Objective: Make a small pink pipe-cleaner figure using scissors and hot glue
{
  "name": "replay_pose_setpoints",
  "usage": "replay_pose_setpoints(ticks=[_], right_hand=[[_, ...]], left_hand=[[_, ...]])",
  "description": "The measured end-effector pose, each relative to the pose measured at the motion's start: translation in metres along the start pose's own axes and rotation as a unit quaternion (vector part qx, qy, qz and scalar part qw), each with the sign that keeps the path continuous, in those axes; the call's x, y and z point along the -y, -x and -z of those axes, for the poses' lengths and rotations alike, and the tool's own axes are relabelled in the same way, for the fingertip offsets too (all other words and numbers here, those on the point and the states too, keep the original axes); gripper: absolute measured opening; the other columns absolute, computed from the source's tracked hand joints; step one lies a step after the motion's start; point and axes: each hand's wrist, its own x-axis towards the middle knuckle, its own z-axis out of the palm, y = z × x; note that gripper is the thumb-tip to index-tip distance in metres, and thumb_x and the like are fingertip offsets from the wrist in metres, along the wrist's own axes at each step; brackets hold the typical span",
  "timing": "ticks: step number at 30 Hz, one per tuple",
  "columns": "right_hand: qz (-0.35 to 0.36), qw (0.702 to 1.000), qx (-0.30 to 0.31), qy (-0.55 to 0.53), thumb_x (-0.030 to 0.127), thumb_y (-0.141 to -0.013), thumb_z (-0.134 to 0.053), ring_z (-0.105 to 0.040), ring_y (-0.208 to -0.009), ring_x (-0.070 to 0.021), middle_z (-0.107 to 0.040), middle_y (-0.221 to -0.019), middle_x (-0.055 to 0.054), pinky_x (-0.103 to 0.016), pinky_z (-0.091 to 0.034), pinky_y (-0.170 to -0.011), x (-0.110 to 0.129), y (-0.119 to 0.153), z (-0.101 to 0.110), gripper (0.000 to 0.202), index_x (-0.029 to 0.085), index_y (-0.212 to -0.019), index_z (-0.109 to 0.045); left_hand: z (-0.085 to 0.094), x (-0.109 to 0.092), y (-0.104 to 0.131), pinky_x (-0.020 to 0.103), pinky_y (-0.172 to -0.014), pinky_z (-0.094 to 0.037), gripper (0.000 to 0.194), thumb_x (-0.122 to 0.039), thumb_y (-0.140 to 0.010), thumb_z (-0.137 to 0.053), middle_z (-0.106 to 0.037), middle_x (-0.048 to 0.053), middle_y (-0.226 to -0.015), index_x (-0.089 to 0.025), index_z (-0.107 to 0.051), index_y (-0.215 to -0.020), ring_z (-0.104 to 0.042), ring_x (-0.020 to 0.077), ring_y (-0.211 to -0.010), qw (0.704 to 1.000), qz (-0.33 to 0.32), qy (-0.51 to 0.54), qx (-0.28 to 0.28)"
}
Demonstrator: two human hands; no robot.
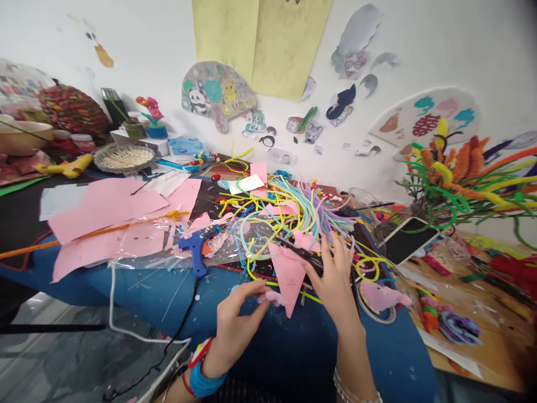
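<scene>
My left hand [243, 316] pinches a small fuzzy pink pipe-cleaner piece [273, 298] between thumb and fingertips, just above the front edge of the table. To its right, my right hand [338, 274] lies over the pile with its fingers stretched apart. Dark scissors [308, 256] lie by its thumb and index finger, their handles partly covered by the hand. A cut pink paper piece [288, 277] sits between the two hands. Behind them spreads a tangle of pastel and yellow pipe cleaners [308, 207]. A pink fuzzy figure [381, 296] rests right of my right hand.
A blue glue gun [196, 249] lies left of the pile, its cord hanging off the table. Pink paper sheets [109, 204] cover the left side. At right are a phone [409, 240] and a bunch of pipe-cleaner flowers [461, 173]. A round woven tray [125, 159] stands behind.
</scene>
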Motion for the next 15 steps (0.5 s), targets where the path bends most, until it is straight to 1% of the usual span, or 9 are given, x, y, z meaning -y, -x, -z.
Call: replay_pose_setpoints(ticks=[1, 2, 4, 5, 7, 10, 11, 13, 15], right_hand=[[0.007, 0.999, -0.001, -0.044, 0.044, -0.087, -0.056, -0.033, -0.136, -0.0352, -0.04, -0.145, -0.018, -0.057, -0.028, -0.109, 0.007, 0.007, 0.0, 0.057, 0.015, -0.135, -0.047], [0.016, 0.994, 0.018, -0.104, 0.041, -0.088, -0.057, -0.045, -0.128, -0.0308, -0.05, -0.138, -0.015, -0.05, -0.038, -0.105, 0.017, 0.016, 0.0, 0.049, 0.019, -0.132, -0.052], [0.027, 0.973, 0.089, -0.212, 0.036, -0.082, -0.067, -0.064, -0.103, -0.0248, -0.068, -0.11, -0.008, -0.037, -0.052, -0.089, 0.038, 0.036, 0.003, 0.034, 0.024, -0.114, -0.065], [0.016, 0.967, 0.091, -0.238, 0.031, -0.081, -0.068, -0.067, -0.092, -0.0221, -0.071, -0.101, -0.006, -0.033, -0.054, -0.082, 0.048, 0.045, 0.004, 0.026, 0.025, -0.106, -0.069], [-0.023, 0.955, 0.08, -0.286, 0.024, -0.081, -0.07, -0.068, -0.078, -0.0193, -0.073, -0.087, -0.004, -0.029, -0.055, -0.074, 0.063, 0.058, 0.006, 0.012, 0.025, -0.092, -0.073], [-0.105, 0.92, 0.097, -0.364, 0.023, -0.078, -0.072, -0.066, -0.072, -0.0186, -0.072, -0.078, -0.004, -0.028, -0.053, -0.066, 0.067, 0.062, 0.002, 0.004, 0.024, -0.08, -0.075], [-0.136, 0.902, 0.113, -0.393, 0.025, -0.077, -0.073, -0.065, -0.069, -0.0181, -0.071, -0.075, -0.003, -0.027, -0.052, -0.063, 0.066, 0.062, -0.001, 0.003, 0.023, -0.077, -0.075], [-0.198, 0.859, 0.138, -0.451, 0.028, -0.074, -0.075, -0.061, -0.062, -0.0165, -0.068, -0.065, -0.002, -0.026, -0.049, -0.058, 0.062, 0.061, -0.008, 0.012, 0.02, -0.067, -0.073], [-0.248, 0.816, 0.149, -0.5, 0.032, -0.073, -0.075, -0.058, -0.057, -0.0148, -0.064, -0.057, -0.001, -0.026, -0.047, -0.057, 0.061, 0.063, -0.016, 0.022, 0.017, -0.057, -0.069]], left_hand=[[0.0, -0.002, 0.002, 0.023, -0.069, -0.055, 0.025, -0.009, -0.077, -0.07, -0.074, -0.001, -0.082, -0.022, -0.065, -0.097, -0.069, 0.0133, -0.072, 1.0, 0.0, 0.005, -0.007], [0.0, -0.005, 0.003, 0.023, -0.067, -0.055, 0.022, -0.009, -0.076, -0.07, -0.074, -0.001, -0.081, -0.023, -0.066, -0.093, -0.069, 0.0133, -0.071, 1.0, 0.001, 0.012, -0.01], [0.001, -0.013, 0.004, 0.023, -0.065, -0.055, 0.016, -0.01, -0.076, -0.071, -0.074, -0.001, -0.077, -0.022, -0.068, -0.086, -0.069, 0.0138, -0.069, 1.0, 0.006, 0.026, -0.01], [0.001, -0.017, 0.004, 0.023, -0.064, -0.055, 0.014, -0.01, -0.075, -0.071, -0.074, -0.001, -0.076, -0.022, -0.069, -0.083, -0.069, 0.014, -0.068, 0.999, 0.011, 0.035, -0.008], [0.003, -0.025, 0.002, 0.023, -0.061, -0.055, 0.01, -0.012, -0.072, -0.073, -0.073, 0.0, -0.071, -0.02, -0.069, -0.077, -0.068, 0.0142, -0.064, 0.998, 0.044, 0.054, 0.0], [0.007, -0.033, -0.005, 0.022, -0.053, -0.054, 0.013, -0.016, -0.065, -0.078, -0.07, 0.0, -0.063, -0.017, -0.066, -0.07, -0.066, 0.0139, -0.056, 0.98, 0.163, 0.106, 0.035], [0.009, -0.034, -0.008, 0.022, -0.051, -0.053, 0.016, -0.017, -0.064, -0.079, -0.069, 0.0, -0.061, -0.016, -0.064, -0.069, -0.065, 0.0136, -0.053, 0.966, 0.21, 0.135, 0.059], [0.011, -0.031, -0.014, 0.022, -0.05, -0.052, 0.021, -0.02, -0.062, -0.081, -0.068, -0.001, -0.056, -0.015, -0.063, -0.071, -0.064, 0.0131, -0.049, 0.928, 0.289, 0.203, 0.121], [0.013, -0.026, -0.019, 0.023, -0.053, -0.052, 0.029, -0.02, -0.061, -0.083, -0.068, -0.001, -0.054, -0.013, -0.064, -0.082, -0.063, 0.0123, -0.048, 0.892, 0.332, 0.259, 0.162]])
